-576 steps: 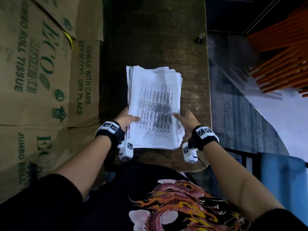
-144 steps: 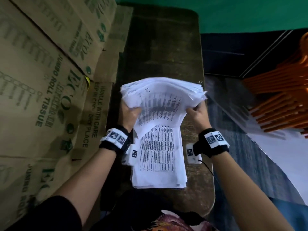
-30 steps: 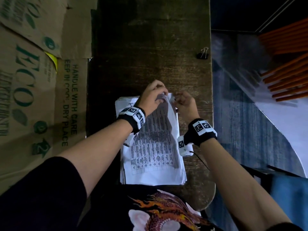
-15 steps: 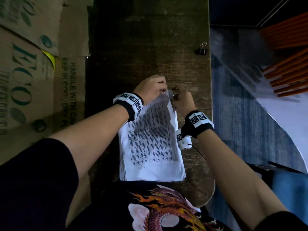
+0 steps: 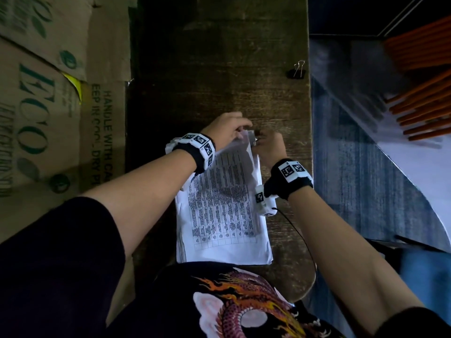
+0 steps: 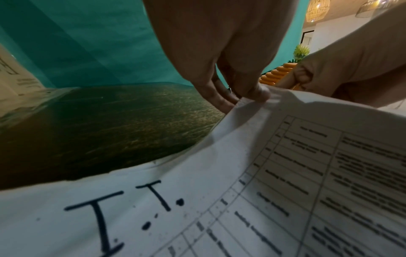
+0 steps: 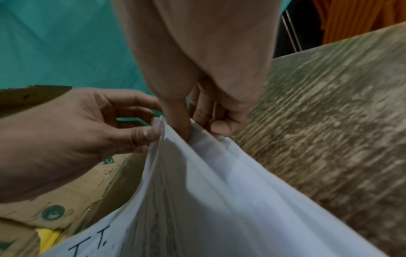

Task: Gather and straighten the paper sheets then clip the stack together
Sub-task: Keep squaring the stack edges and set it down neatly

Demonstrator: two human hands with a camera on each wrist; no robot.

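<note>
The left hand (image 5: 225,129) pinches the far right corner of the white printed paper stack (image 5: 222,208), which lies near the dark wooden surface's (image 5: 219,69) near edge. The right hand (image 5: 271,146) pinches the same corner. A black binder clip (image 5: 296,73) sits at the right edge.

Paper stack (image 5: 227,215) lies on the table (image 5: 219,69), near edge twd the person, far-right corner lifted off the surface. Left hand (image 5: 225,129) at the far edge of the stack, right hand (image 5: 269,147) just beside it on the right; both meet at that lifted corner. Binder clip (image 5: 297,71) sits on the table well beyond the hands, at the table's right edge. Cardboard boxes (image 5: 48,106) run along the table's left side.
</note>
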